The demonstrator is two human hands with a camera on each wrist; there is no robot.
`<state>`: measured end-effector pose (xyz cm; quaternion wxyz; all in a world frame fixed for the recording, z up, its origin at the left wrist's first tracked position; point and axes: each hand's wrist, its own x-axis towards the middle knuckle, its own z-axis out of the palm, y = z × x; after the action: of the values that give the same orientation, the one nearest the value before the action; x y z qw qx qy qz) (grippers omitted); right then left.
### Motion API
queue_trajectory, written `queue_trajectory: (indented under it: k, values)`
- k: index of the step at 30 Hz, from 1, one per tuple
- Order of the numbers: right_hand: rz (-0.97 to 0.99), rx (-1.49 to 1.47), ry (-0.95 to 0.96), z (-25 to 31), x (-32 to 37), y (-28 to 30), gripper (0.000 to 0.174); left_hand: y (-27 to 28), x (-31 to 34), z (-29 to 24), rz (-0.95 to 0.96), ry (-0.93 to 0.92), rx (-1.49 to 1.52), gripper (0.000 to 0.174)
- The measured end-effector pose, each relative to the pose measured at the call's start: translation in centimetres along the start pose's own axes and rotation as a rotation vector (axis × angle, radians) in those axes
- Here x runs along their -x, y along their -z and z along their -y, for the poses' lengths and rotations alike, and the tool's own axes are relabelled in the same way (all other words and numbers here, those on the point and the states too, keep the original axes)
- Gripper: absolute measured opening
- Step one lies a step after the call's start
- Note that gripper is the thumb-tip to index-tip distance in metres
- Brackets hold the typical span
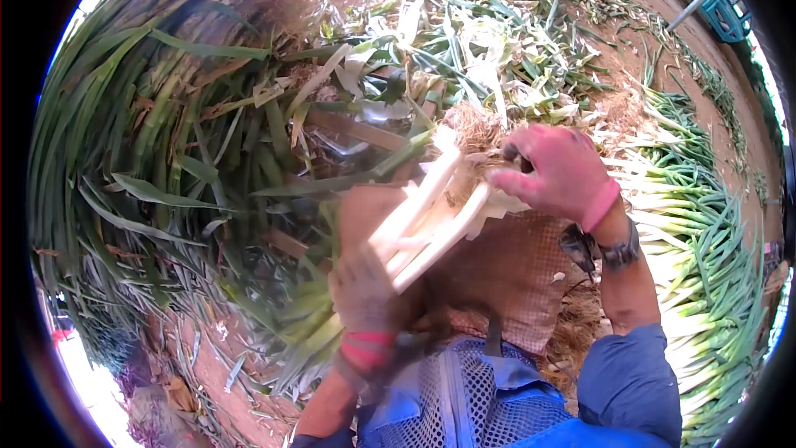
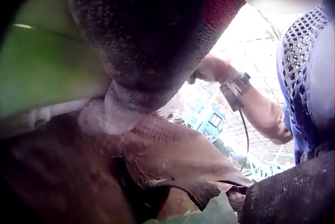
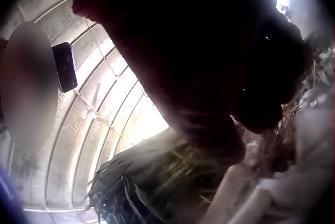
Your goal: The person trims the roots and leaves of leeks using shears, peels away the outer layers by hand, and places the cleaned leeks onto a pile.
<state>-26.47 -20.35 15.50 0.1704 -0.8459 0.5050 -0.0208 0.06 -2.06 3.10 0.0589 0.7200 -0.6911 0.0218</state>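
Note:
Several long leeks with white stalks [image 1: 431, 236] lie slanted before the person's body, roots [image 1: 473, 133] at the upper end. The left hand [image 1: 362, 286], in a grey glove with a red cuff, grips them lower down, near the green part; motion blurs it in the head view. At the root end, the pink-gloved right hand [image 1: 564, 170] has bent fingers and thumb at the roots. In the right wrist view the right hand [image 3: 193, 72] is very dark, its fingertips against the roots [image 3: 277, 145]. The left glove [image 2: 146, 36] fills the upper left wrist view.
A large heap of green leeks [image 1: 166, 133] lies at left. Stripped leaves [image 1: 497, 41] cover the ground ahead. A row of leeks [image 1: 688, 257] lies at right, roots inward. Brown checked cloth [image 1: 514, 282] is below the hands; a blue vehicle [image 1: 721, 8] stands far right.

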Motion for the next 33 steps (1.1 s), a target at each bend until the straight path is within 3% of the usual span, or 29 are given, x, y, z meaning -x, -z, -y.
queue_trajectory:
  k: [2,4,6,8,9,13,15,17,18,20,21,22,24,26,28,30,32,33]
  values:
    - [0.028,0.052,-0.04,-0.1,1.6,-0.9,0.053,-0.2,0.0,0.2,-0.014,-0.009,-0.002,0.086]
    - [0.007,0.036,-0.098,-0.3,2.9,-2.6,0.071,-0.3,0.0,0.2,-0.032,-0.023,-0.006,0.087]
    - [0.015,0.137,-0.151,1.0,3.0,-4.6,0.071,-0.3,-0.2,0.2,-0.029,-0.018,-0.026,0.087]
    - [0.052,0.075,-0.252,1.8,2.9,-5.8,0.066,-1.0,0.0,0.5,-0.023,-0.026,-0.053,0.089]
    - [-0.046,0.165,-0.161,1.8,3.5,-6.6,0.049,-1.2,0.0,0.7,-0.015,-0.023,-0.082,0.09]
    - [-0.036,-0.012,-0.217,-1.9,1.8,-7.2,0.036,-1.2,0.3,0.9,-0.001,-0.01,-0.077,0.094]
    - [-0.246,0.037,-0.107,-3.9,0.8,-7.5,0.026,-2.0,0.4,1.0,-0.036,-0.005,-0.073,0.097]
    - [-0.34,0.178,-0.26,-7.3,-1.1,-7.3,0.028,-1.8,0.7,1.0,0.001,-0.003,-0.071,0.098]
    - [-0.345,0.077,-0.3,-10.1,-1.9,-6.6,0.028,-1.7,0.5,1.0,0.031,-0.002,-0.068,0.099]
    - [-0.425,0.084,-0.617,-16.8,-3.5,-4.7,0.026,-0.6,0.4,0.8,0.045,0.009,-0.057,0.1]
    - [-0.434,0.175,-0.699,-17.7,-2.9,-2.9,0.031,-0.3,0.4,0.7,0.059,0.02,-0.047,0.101]
    - [-0.377,0.218,-0.689,-18.1,-2.2,-1.6,0.034,-0.7,0.3,0.8,0.059,0.021,-0.047,0.101]
    - [-0.639,0.273,-0.401,-13.8,-0.1,-1.4,0.044,-1.8,0.6,1.3,0.034,0.015,-0.045,0.1]
    - [-0.159,-0.137,-0.459,-5.7,0.9,1.5,0.053,-0.9,-0.2,0.6,0.036,0.03,-0.017,0.098]
    - [-0.252,-0.188,0.031,-1.6,2.2,-2.7,0.051,-0.2,-0.5,0.0,0.047,0.036,0.007,0.097]
    - [-0.225,-0.14,0.321,3.6,2.4,-4.4,0.041,0.0,-0.7,-0.4,0.029,0.034,0.016,0.096]
    - [-0.184,-0.045,0.318,7.6,1.9,-6.5,0.023,-0.2,-0.3,-0.4,0.0,0.023,-0.019,0.096]
    - [-0.183,-0.05,0.325,8.0,1.4,-7.7,0.023,-0.1,-0.2,-0.4,-0.019,0.017,0.015,0.096]
